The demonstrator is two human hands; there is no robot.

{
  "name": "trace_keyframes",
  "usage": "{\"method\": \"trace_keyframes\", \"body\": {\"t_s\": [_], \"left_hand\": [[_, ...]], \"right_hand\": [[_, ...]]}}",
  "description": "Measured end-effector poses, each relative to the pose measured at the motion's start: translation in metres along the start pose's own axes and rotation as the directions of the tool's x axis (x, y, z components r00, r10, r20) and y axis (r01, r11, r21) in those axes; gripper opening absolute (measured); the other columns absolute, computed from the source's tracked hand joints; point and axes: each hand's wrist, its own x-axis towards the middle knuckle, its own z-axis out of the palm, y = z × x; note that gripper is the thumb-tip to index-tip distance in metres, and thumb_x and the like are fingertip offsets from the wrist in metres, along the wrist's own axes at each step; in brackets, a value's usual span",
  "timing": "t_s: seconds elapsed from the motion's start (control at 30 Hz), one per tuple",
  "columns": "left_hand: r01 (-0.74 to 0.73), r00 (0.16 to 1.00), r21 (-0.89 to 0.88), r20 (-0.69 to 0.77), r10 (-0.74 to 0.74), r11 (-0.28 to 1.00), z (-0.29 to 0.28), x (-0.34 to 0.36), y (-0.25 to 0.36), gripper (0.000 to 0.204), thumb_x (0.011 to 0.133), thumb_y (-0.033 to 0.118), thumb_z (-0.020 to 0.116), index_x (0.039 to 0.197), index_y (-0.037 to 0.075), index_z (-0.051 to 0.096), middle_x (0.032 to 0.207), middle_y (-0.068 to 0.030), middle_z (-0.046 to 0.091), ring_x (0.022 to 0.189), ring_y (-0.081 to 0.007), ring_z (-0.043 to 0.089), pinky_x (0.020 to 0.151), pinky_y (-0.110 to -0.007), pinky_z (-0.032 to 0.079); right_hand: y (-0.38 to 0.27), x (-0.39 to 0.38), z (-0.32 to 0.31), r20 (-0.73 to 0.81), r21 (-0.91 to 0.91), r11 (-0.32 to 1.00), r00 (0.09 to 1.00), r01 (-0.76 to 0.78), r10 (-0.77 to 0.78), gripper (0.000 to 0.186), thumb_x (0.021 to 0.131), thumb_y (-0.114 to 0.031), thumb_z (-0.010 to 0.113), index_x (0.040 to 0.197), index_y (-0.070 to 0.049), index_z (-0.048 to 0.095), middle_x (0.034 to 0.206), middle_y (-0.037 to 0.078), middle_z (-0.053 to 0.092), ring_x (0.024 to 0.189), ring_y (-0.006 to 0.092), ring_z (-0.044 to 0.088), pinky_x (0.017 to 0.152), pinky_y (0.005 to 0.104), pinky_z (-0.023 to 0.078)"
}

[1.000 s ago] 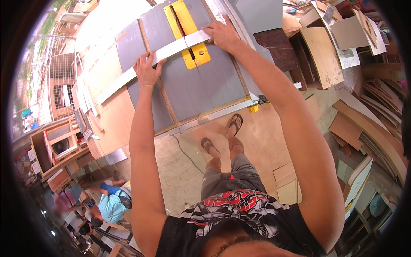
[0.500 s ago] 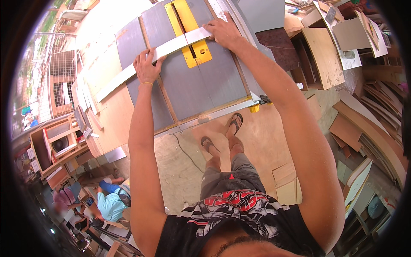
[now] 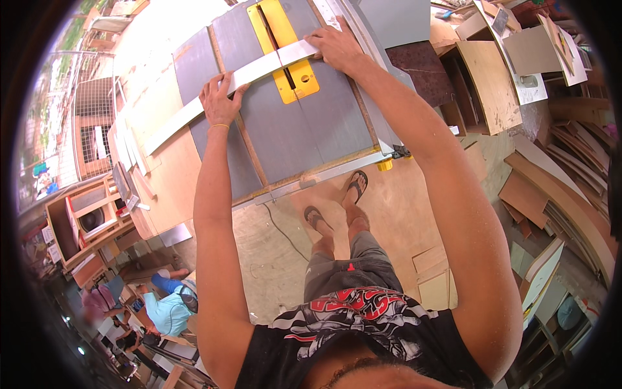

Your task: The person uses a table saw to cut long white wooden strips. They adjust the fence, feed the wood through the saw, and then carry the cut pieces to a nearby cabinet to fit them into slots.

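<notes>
A long white board strip [image 3: 188, 117] lies slantwise across the grey table saw top [image 3: 291, 129], passing over the yellow insert plate [image 3: 299, 83] and its dark blade slot. A thin dark line crosses the strip above the slot. Left of the plate, my left hand [image 3: 220, 98] grips the strip, thumb on the near side and fingers over the far edge. My right hand [image 3: 335, 48] pinches the strip's right end, one finger stretched toward the pale fence rail [image 3: 370, 48]. I cannot see the blade clearly.
A plywood surface [image 3: 170, 172] adjoins the saw on the left. Open wooden cabinets [image 3: 489, 87] and stacked board offcuts [image 3: 560, 201] stand at right. A cable [image 3: 285, 235] runs over the floor by my feet. A person in light blue [image 3: 172, 310] works at lower left.
Both hands and the strip keep almost the same place on the saw, with the whole view shifted slightly. The person in light blue has shifted posture a little.
</notes>
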Motion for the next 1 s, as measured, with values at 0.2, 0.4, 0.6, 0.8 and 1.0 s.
{"method": "trace_keyframes", "body": {"t_s": [0.2,0.4,0.6,0.8,1.0], "left_hand": [[0.001,1.000,0.002,0.006,-0.001,1.000,-0.001,0.003,0.001,0.058,0.088,0.059,0.067,0.128,0.018,0.069,0.124,-0.0057,0.062,0.122,-0.0260,0.053,0.107,-0.045,0.036],[-0.010,1.000,0.005,-0.006,0.010,1.000,0.000,0.005,-0.002,0.057,0.088,0.059,0.068,0.126,0.017,0.070,0.123,-0.0064,0.062,0.121,-0.0264,0.054,0.107,-0.045,0.036],[-0.019,1.000,0.003,-0.014,0.019,1.000,0.002,0.007,-0.003,0.057,0.088,0.060,0.067,0.126,0.017,0.069,0.123,-0.0064,0.062,0.121,-0.0268,0.054,0.107,-0.045,0.036],[-0.006,1.000,0.032,0.030,0.005,0.999,0.000,0.009,-0.002,0.058,0.090,0.061,0.063,0.131,0.021,0.066,0.126,-0.0071,0.061,0.124,-0.0269,0.053,0.108,-0.045,0.038],[-0.011,1.000,0.013,0.018,0.011,1.000,0.000,0.011,-0.001,0.058,0.089,0.060,0.065,0.130,0.019,0.067,0.126,-0.0068,0.061,0.124,-0.0270,0.053,0.108,-0.045,0.038]], "right_hand": [[0.001,0.004,0.004,-0.006,-0.015,1.000,1.000,-0.010,0.010,0.048,0.098,-0.024,0.062,0.145,-0.024,0.054,0.137,-0.001,0.061,0.132,0.0167,0.054,0.123,0.0554,0.019],[-0.001,0.007,0.001,0.017,-0.070,0.997,1.000,-0.019,0.021,0.048,0.098,-0.025,0.063,0.145,-0.025,0.053,0.140,-0.001,0.060,0.133,0.0162,0.053,0.123,0.0554,0.019],[-0.001,0.009,0.001,0.018,-0.067,0.997,0.999,-0.026,0.027,0.048,0.098,-0.027,0.063,0.145,-0.025,0.053,0.141,-0.001,0.059,0.133,0.0156,0.052,0.123,0.0554,0.020],[-0.001,0.010,0.002,0.007,-0.062,0.998,1.000,-0.030,0.031,0.047,0.098,-0.024,0.062,0.144,-0.025,0.054,0.141,-0.001,0.059,0.134,0.0157,0.052,0.124,0.0541,0.020],[0.002,0.012,0.007,-0.014,-0.052,0.998,0.999,-0.037,0.036,0.046,0.099,-0.023,0.061,0.144,-0.025,0.055,0.140,-0.002,0.060,0.134,0.0154,0.052,0.124,0.0536,0.021]]}}
